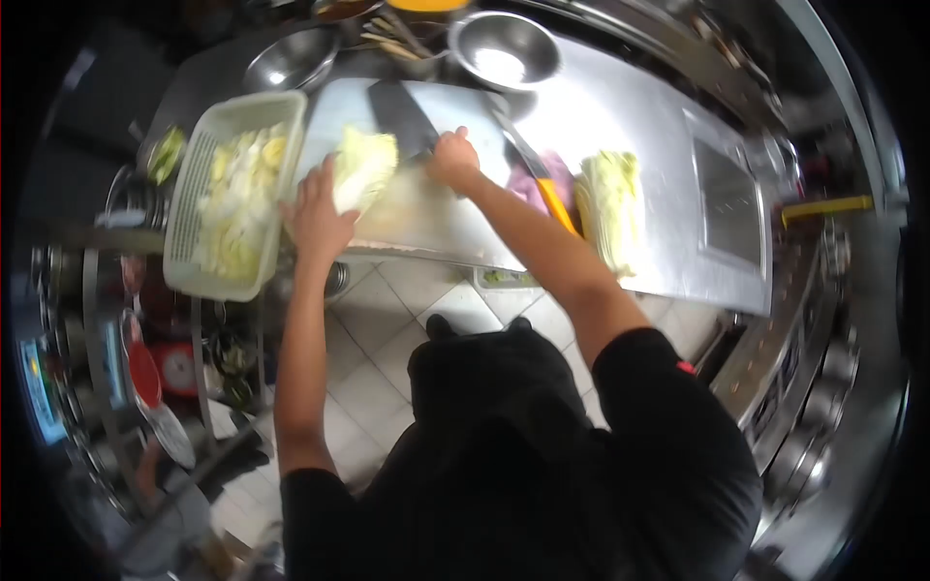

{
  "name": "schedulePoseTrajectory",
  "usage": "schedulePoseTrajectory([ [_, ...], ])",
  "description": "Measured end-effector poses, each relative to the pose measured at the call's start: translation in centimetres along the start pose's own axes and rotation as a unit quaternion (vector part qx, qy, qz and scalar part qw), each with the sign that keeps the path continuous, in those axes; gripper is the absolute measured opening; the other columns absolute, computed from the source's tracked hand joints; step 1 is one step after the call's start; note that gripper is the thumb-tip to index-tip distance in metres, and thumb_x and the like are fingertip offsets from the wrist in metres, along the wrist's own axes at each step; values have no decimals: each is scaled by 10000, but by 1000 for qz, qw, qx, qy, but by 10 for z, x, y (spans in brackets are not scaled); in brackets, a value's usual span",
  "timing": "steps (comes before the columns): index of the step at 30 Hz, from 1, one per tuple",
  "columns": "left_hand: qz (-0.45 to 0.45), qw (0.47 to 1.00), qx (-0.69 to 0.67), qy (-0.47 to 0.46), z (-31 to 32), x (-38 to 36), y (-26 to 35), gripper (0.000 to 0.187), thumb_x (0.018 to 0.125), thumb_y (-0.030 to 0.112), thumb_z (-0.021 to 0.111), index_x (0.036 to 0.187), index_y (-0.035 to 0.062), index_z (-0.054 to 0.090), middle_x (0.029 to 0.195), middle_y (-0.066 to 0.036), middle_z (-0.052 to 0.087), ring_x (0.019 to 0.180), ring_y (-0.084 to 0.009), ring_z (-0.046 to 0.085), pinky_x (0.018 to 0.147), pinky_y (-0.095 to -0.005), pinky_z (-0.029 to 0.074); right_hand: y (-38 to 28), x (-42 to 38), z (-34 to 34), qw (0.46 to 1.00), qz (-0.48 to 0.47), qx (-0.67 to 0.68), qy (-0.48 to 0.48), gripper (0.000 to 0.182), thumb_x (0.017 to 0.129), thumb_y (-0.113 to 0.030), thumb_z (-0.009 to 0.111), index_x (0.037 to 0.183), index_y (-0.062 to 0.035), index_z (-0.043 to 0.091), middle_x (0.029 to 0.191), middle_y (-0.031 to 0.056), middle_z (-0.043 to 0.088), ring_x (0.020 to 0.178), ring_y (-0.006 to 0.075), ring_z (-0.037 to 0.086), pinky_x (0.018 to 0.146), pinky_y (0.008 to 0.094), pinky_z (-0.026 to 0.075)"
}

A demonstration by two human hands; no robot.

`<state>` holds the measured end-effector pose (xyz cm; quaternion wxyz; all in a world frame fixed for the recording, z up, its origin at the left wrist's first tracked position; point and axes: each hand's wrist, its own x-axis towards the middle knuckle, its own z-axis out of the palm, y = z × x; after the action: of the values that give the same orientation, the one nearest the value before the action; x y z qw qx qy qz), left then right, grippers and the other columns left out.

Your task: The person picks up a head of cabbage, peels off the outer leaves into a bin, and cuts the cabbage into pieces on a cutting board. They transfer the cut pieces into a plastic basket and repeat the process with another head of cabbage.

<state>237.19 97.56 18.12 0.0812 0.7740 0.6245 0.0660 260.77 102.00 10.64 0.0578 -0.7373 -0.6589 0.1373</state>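
Note:
My left hand (323,218) lies with its fingers spread against a piece of pale napa cabbage (365,167) on the white cutting board (334,102). To the right of that cabbage, my right hand (455,158) is closed round the handle of a cleaver (405,114), whose broad dark blade points away to the upper left over the board. The blade and the cabbage are apart. Left of the board, a pale green basket (181,213) holds cut cabbage pieces (240,203).
A whole napa cabbage (610,208) lies on the steel counter (668,184) at the right. Beside it are a yellow-handled knife (555,198) and a pinkish cloth (526,184). Metal bowls (504,50) stand behind the board. A shelf rack is at the lower left.

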Motion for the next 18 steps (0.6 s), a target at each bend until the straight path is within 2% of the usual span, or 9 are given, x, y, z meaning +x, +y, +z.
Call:
schedulePoseTrajectory([
  [3, 31, 998, 61, -14, 0, -5, -3, 933, 691, 229, 753, 1465, 237, 232, 1460, -90, 340, 1335, -264, 338, 1063, -632, 197, 56, -32, -65, 983, 13, 143, -112, 220, 670, -86, 604, 833, 54, 653, 736, 196, 665, 694, 271, 684, 665, 376, 549],
  [5, 41, 997, 57, -21, -4, 3, -8, 931, 682, 202, 754, 1461, 242, 245, 1454, -91, 352, 1334, -266, 339, 1069, -628, 192, 109, -87, -91, 982, -19, 186, 0, 268, 705, -111, 596, 937, 11, 654, 765, 227, 644, 655, 279, 652, 632, 361, 527],
  [7, 94, 994, 22, -48, -9, 11, -14, 916, 654, 117, 747, 1441, 265, 302, 1450, -75, 365, 1339, -254, 338, 1082, -623, 172, 161, -143, -136, 966, 30, 256, 6, 286, 722, -81, 593, 976, 46, 620, 668, 123, 612, 573, 178, 591, 513, 311, 485],
  [8, 100, 993, 22, -52, -11, 15, -18, 916, 654, 117, 747, 1441, 265, 302, 1450, -75, 365, 1339, -254, 338, 1082, -623, 172, 182, -176, -156, 935, 131, 325, 54, 238, 724, -49, 590, 932, 62, 616, 637, 116, 598, 528, 163, 576, 459, 299, 459],
  [10, 135, 987, -4, -87, -17, 21, -20, 906, 631, 39, 727, 1419, 283, 351, 1455, -56, 364, 1346, -238, 330, 1100, -609, 140, 253, -224, -159, 940, 184, 227, 174, 155, 738, -36, 578, 858, 61, 592, 620, 107, 594, 451, 153, 549, 405, 288, 438],
  [12, 131, 986, -4, -99, -21, 19, -10, 905, 621, -12, 717, 1407, 282, 376, 1455, -36, 365, 1348, -220, 331, 1113, -594, 117, 324, -270, -140, 899, 221, 280, 253, 111, 735, -20, 573, 810, 62, 569, 599, 110, 595, 423, 141, 538, 380, 282, 429],
  [14, 113, 989, 20, -94, -18, 21, -10, 914, 616, -37, 711, 1409, 270, 375, 1449, -28, 371, 1347, -221, 334, 1123, -572, 112, 369, -307, -124, 877, 315, 323, 163, 74, 733, 6, 560, 784, 60, 554, 586, 114, 597, 408, 135, 529, 359, 276, 416],
  [15, 117, 988, 23, -95, -18, 23, -10, 914, 616, -37, 711, 1409, 270, 375, 1449, -28, 371, 1347, -221, 334, 1123, -572, 112, 384, -319, -104, 850, 332, 366, 182, 46, 728, 26, 546, 768, 49, 551, 589, 112, 601, 391, 133, 512, 336, 272, 393],
  [18, 116, 988, 36, -100, -11, 27, -18, 921, 609, -61, 706, 1411, 242, 371, 1444, -20, 376, 1348, -223, 332, 1125, -566, 114, 400, -329, -69, 782, 359, 492, 133, 189, 668, 48, 598, 851, 14, 562, 596, 97, 596, 401, 135, 507, 346, 275, 372],
])
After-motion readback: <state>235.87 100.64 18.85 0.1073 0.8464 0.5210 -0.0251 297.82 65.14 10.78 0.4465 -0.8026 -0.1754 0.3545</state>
